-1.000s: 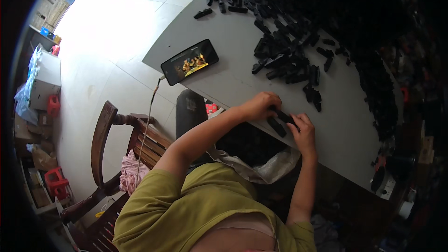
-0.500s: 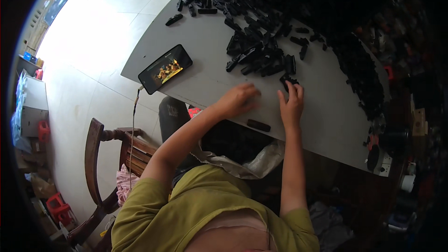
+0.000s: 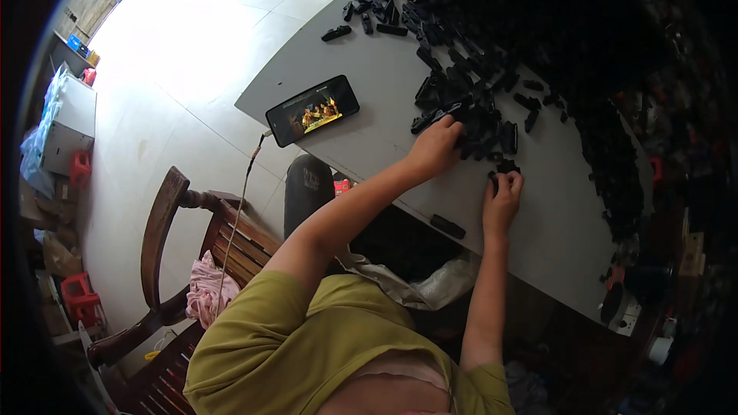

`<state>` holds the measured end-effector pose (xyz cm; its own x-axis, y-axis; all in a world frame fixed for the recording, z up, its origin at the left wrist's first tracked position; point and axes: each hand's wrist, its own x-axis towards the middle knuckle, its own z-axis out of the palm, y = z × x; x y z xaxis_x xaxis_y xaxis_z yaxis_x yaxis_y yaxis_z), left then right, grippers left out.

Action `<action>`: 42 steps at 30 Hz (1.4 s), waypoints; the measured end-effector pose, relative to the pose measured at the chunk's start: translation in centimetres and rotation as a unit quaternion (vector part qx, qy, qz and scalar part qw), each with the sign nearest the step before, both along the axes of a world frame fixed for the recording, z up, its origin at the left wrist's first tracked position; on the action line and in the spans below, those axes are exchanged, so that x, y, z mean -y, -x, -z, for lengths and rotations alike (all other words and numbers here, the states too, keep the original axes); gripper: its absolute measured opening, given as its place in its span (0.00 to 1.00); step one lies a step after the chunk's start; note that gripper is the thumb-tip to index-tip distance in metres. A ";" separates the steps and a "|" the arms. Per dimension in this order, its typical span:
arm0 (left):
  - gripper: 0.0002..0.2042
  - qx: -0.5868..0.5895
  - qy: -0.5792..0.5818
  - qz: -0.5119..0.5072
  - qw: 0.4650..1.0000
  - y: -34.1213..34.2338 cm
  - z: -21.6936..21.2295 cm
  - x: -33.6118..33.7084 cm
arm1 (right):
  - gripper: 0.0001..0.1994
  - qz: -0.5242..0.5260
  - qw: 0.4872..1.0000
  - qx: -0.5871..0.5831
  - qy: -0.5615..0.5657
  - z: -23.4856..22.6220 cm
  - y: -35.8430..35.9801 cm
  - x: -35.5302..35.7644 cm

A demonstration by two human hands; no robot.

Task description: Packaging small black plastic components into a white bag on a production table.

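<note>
Small black oblong pieces lie in a loose pile (image 3: 430, 91) on the pale grey table (image 3: 369, 146). My left hand (image 3: 437, 147) is at the near side of this pile, its fingers drawn together and touching the pieces; what is between the fingertips is hidden. To the right, my right hand (image 3: 502, 200) pinches a small black piece (image 3: 507, 167) just off the pile's near end. One single black oblong piece (image 3: 447, 226) lies by the table's near edge, between my forearms.
A phone (image 3: 314, 111) with a lit screen and a cable lies at the table's left edge. Below the near edge hangs an opened whitish sack (image 3: 442, 280). A dark heap (image 3: 607, 161) lines the right side. A wooden chair (image 3: 165, 238) with pink cloth stands left.
My left hand has moved up and right from above the near edge to the pile. My right fingers have closed on the black piece. The whole view has shifted.
</note>
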<state>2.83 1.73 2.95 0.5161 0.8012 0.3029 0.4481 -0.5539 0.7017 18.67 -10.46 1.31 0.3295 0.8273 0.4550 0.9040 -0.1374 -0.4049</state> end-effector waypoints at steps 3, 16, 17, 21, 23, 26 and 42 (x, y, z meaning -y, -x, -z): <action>0.15 0.086 0.148 0.034 0.985 1.9 1.1 0.7 | 0.09 -0.020 0.999 -0.013 0.021 -0.6 -0.3 0.3; 0.14 0.087 -0.014 0.130 0.988 5.6 2.2 2.4 | 0.10 -0.045 0.973 -0.227 -0.007 -0.2 0.2 3.3; 0.14 0.069 -0.122 0.103 0.985 5.6 2.0 2.7 | 0.09 -0.027 0.976 -0.213 0.017 -0.2 0.1 3.6; 0.14 -0.105 -0.074 0.108 0.986 4.9 0.7 4.4 | 0.10 -0.031 0.987 -0.144 0.065 -0.4 0.2 4.3; 0.15 -0.112 -0.079 0.107 0.985 4.4 0.4 5.1 | 0.10 -0.045 0.995 -0.075 0.049 -0.5 0.9 3.7; 0.14 -0.120 -0.086 0.117 0.982 4.1 0.9 5.2 | 0.11 -0.082 0.995 -0.059 0.024 -0.8 1.6 2.9; 0.10 0.059 0.083 0.282 0.954 4.7 2.0 2.3 | 0.09 -0.203 0.935 -0.241 0.163 -3.5 1.3 2.4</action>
<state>-1.86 -0.61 0.98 0.8501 0.4473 0.2780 0.0241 -0.5604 0.8279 17.32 -12.83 4.77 0.0597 0.9976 0.0354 0.6312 -0.0102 -0.7756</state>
